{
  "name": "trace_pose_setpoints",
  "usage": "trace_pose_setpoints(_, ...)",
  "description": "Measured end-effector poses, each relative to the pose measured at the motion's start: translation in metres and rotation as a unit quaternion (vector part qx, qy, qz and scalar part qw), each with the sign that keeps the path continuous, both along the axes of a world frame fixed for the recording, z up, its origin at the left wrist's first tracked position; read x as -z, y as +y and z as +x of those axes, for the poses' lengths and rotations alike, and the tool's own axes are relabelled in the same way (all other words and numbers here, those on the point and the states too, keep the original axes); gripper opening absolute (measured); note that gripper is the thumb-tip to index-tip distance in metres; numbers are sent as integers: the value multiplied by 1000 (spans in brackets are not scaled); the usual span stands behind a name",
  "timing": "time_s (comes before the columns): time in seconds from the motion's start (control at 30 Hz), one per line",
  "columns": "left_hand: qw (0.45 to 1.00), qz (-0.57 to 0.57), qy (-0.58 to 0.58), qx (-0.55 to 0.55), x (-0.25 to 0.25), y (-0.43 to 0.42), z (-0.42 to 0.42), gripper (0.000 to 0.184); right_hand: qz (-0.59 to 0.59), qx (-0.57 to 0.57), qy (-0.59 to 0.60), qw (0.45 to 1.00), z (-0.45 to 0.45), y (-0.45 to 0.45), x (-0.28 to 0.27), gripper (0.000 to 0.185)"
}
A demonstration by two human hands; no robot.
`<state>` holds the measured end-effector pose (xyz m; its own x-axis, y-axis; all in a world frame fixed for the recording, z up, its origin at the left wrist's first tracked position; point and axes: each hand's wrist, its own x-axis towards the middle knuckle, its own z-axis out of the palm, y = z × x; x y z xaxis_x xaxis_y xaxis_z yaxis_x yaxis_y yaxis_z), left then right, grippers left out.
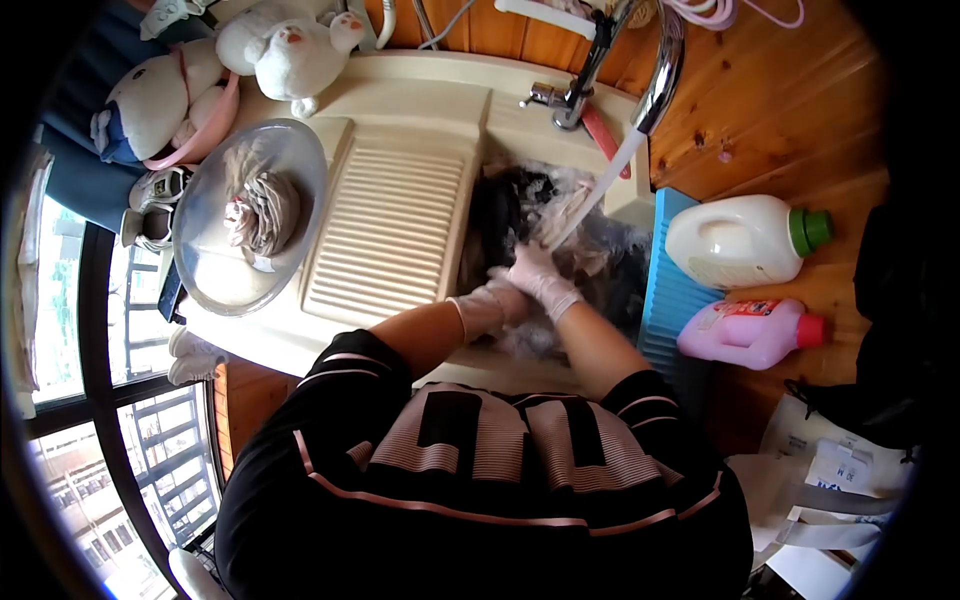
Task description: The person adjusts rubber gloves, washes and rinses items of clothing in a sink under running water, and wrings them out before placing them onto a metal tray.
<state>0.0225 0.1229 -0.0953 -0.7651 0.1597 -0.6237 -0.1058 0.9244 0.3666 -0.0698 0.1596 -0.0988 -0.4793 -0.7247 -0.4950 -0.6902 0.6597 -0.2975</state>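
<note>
While water (608, 182) streams, 2 thinly gloved hands (535, 275) touch crumpled cloth (568, 208).

Fabric (502, 210) in sink (500, 370), bowl (215, 270) left, bottles (740, 240) right

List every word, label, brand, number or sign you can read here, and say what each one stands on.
"30 M", apparently, on the pale packet; its other print is too blurred.
Pink bottle: red label, too small and blurred to read.
White bottle: faint print, unreadable.
Black shirt: large block shapes; I cannot tell which characters.
</note>
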Motion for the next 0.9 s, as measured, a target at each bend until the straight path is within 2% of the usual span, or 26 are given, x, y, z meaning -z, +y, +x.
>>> trace_pose_setpoints(0.03, 999, 5, 30, 24, -14, 2, 9, 38, -20, -32, -5, 999, -2, 3, 35, 76)
trace_pose_setpoints(0.07, 999, 30, -13, -41, -49, 2, 15, 36, -43, -15, 20, 999, 2, 9, 26, 72)
trace_pose_setpoints(0.13, 986, 137, 48, -83, -38, -14, 21, 33, -52, 112, -66, 990, -19, 8, 36, 59)
trace_pose_setpoints(0.17, 973, 191, 78, -101, -29, -22, 21, 31, -150, -20, 75, 986, -29, 18, 37, 45)
trace_pose_setpoints(0.2, 957, 230, 105, -142, -21, -32, 14, 25, -140, 29, 5, 990, -44, 20, 44, 34)
trace_pose_setpoints(0.23, 899, 327, 112, -267, -46, -45, 19, 24, -189, 42, -16, 981, -52, 23, 18, 28)
trace_pose_setpoints(0.27, 860, 337, 222, -313, -42, -55, 18, 28, -235, 52, -37, 970, -57, 26, -11, 23)
trace_pose_setpoints(0.3, 818, 341, 208, -413, -68, -62, 19, 28, -274, 159, -127, 940, -63, 31, -16, 21)
trace_pose_setpoints(0.33, 746, 408, 196, -488, -59, -72, 13, 35, -310, 263, -212, 889, -69, 32, -21, 22)
trace_pose_setpoints(0.37, 671, 433, 162, -579, -64, -74, 7, 42, -330, 379, -338, 795, -54, 29, -73, 21)
trace_pose_setpoints(0.4, 586, 453, 125, -660, -72, -75, 0, 50, -372, 419, -406, 722, -61, 30, -81, 22)
trace_pose_setpoints(0.47, 497, 553, 56, -667, -94, -74, -5, 58, -424, 364, -470, 683, -58, 27, -124, 27)
trace_pose_setpoints(0.5, 450, 598, 19, -663, -101, -74, -9, 62, -437, 359, -428, 705, -58, 26, -127, 29)
trace_pose_setpoints(0.53, 353, 628, -37, -693, -72, -76, -29, 63, -449, 352, -386, 725, -57, 25, -128, 30)
trace_pose_setpoints(0.6, 249, 768, -57, -587, -87, -66, -36, 60, -461, 315, -301, 773, -42, 21, -139, 33)
trace_pose_setpoints(0.63, 211, 847, -31, -486, -51, -64, -58, 59, -495, 264, -211, 801, -34, 20, -130, 31)
trace_pose_setpoints(0.67, 227, 822, 2, -523, -73, -56, -55, 54, -522, 210, -119, 818, -21, 18, -127, 29)
trace_pose_setpoints(0.73, 178, 877, -47, -444, -49, -60, -74, 47, -516, 166, -33, 840, 9, 22, -139, 34)
trace_pose_setpoints(0.77, 154, 900, -71, -402, -54, -63, -76, 43, -526, 119, 7, 842, 16, 20, -137, 34)
trace_pose_setpoints(0.83, 173, 923, -22, -342, -57, -62, -75, 36, -528, 52, 85, 843, 32, 14, -139, 32)
trace_pose_setpoints(0.9, 180, 916, 21, -358, -45, -57, -82, 34, -473, 53, 127, 870, 35, 7, -143, 30)
